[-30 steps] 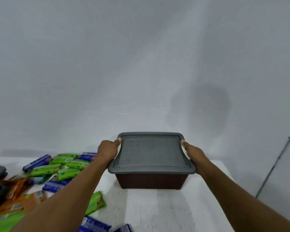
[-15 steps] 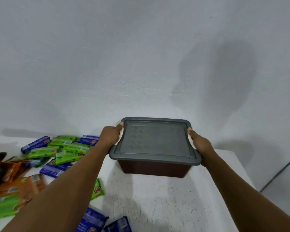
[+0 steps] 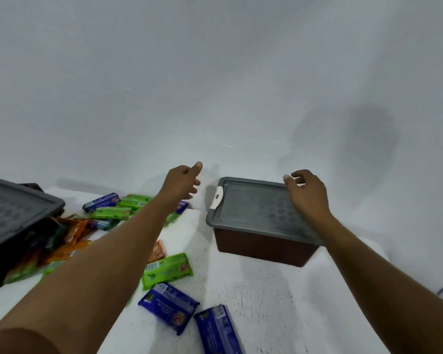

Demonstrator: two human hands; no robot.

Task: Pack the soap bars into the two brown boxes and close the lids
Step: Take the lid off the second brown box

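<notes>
On the white surface (image 3: 253, 302) the brown box (image 3: 264, 249) stands at about one o'clock, its grey lid (image 3: 253, 210) lying flat on the rim with a white latch tab (image 3: 218, 198) at the lid's nine o'clock edge. What is inside cannot be seen. The left hand (image 3: 182, 183) hangs in the air just beside that edge, fingers loosely spread and thumb raised, holding nothing. The right hand (image 3: 308, 194) is over the lid's two o'clock corner with fingers loosely curled and empty. Whether it touches the lid I cannot tell. At nine o'clock a second grey lid (image 3: 16, 213) sits tilted over a box that is mostly hidden, so that one looks unclosed. Wrapped soap bars lie loose from ten o'clock round to six: a green and blue heap (image 3: 110, 213), orange bars (image 3: 72, 233), a green bar (image 3: 166, 270) and two blue bars (image 3: 168, 306) (image 3: 218, 330) nearest the person. The bars are likely stiff, dense little blocks, light enough for one hand, but their glossy wrappers look slippery — best pinched across the long edges, thumb against fingers, rather than by the crimped ends. The thin plastic lid will probably flex, so pressure belongs on the rim and at the tab — not in the middle.
</notes>
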